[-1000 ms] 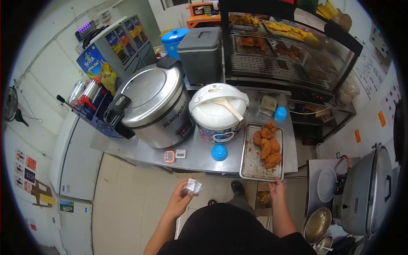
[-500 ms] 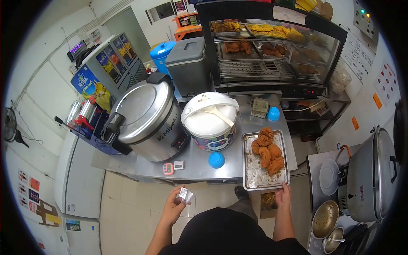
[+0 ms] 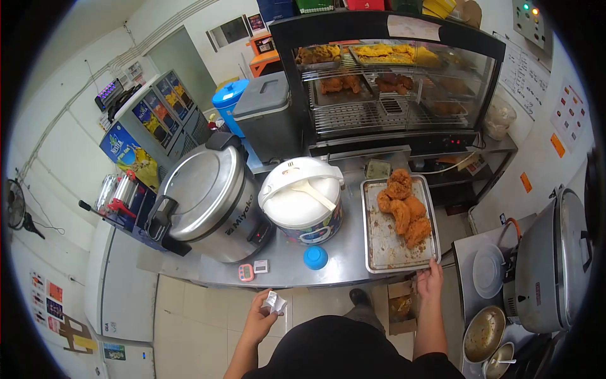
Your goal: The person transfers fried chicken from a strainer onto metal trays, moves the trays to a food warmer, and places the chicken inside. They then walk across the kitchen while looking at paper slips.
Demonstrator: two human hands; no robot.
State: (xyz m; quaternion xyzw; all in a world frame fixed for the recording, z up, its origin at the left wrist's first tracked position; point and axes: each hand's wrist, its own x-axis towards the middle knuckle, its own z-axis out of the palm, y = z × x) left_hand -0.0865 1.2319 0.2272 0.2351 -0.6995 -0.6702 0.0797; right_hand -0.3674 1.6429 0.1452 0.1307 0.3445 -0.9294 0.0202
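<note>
My right hand (image 3: 430,280) grips the near right corner of a metal tray (image 3: 384,251). Several pieces of fried chicken (image 3: 404,208) are heaped along the tray's far and right side, with crumbs scattered beside them. The tray overlaps the right end of the steel table in this view. Off the table's front edge, my left hand (image 3: 260,319) is closed on a small crumpled white paper (image 3: 274,302) with print on it. A blue cup (image 3: 315,258) stands on the table between the hands, in front of a white rice cooker (image 3: 302,199) with a scoop on its lid.
A large Miyako cooker (image 3: 211,202) stands left on the steel table (image 3: 344,268), with two small timers (image 3: 254,270) before it. Behind the tray are a small square container (image 3: 379,168) and a glass food warmer (image 3: 391,120). Pans (image 3: 484,335) and a plate stand at right.
The tray has moved forward over the table with my right hand, now hiding the second blue cup behind it. My left hand keeps the paper. The view has shifted slightly.
</note>
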